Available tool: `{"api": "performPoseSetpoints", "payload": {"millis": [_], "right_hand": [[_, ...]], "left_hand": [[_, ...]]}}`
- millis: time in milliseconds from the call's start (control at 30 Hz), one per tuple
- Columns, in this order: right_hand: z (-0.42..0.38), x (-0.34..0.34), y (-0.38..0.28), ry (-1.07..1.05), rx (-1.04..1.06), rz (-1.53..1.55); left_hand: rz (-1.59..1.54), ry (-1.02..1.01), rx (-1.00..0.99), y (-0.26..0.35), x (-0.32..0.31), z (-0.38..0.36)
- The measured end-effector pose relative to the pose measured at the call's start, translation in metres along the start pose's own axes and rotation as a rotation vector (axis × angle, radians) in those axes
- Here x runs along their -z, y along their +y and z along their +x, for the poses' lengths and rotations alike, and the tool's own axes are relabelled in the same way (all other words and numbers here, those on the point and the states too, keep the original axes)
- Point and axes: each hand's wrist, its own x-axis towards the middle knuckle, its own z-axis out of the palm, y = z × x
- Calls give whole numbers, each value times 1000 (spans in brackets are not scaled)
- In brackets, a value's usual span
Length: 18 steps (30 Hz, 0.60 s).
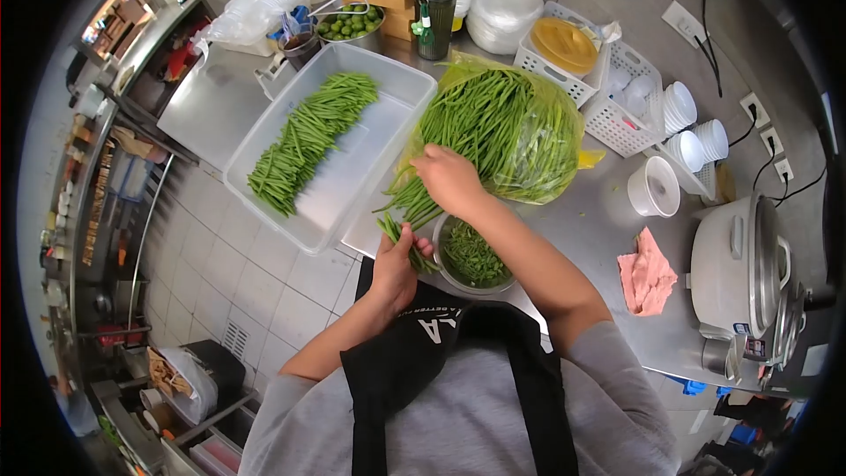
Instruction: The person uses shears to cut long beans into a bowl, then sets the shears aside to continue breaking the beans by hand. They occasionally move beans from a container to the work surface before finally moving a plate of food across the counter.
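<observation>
A few green beans are held in my left hand, its fingers closed round them at the counter's front edge. My right hand is closed at the near-left side of long green beans, which lie in an open yellow plastic bag; what its fingertips grip is hidden. Below my right forearm stands a metal bowl with small green pieces in it. To the left, a clear plastic tub holds a long pile of cut beans.
At the back are a bowl of green limes, a dark tumbler and white baskets. On the right are a white tub, a pink cloth and a large lidded cooker.
</observation>
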Motion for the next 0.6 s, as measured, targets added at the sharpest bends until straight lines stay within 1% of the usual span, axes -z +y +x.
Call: {"api": "performPoseSetpoints", "payload": {"millis": [33,100,200,300,433,600], "right_hand": [[9,-7,-1,-48,15,-12],[21,-17,0,-120,67,-28],[20,-21,4,-60,100,-18],[2,19,-14,161,84,162],[-51,61,-37,233,17,164],[-100,72,-48,363,-77,141]], "left_hand": [[4,34,18,-1,1,-1],[11,36,29,1,-1,-2],[1,-3,24,2,0,0],[-7,-48,3,9,-4,4],[-2,-166,-53,18,-27,4],[239,-324,-107,12,-52,-7]]}}
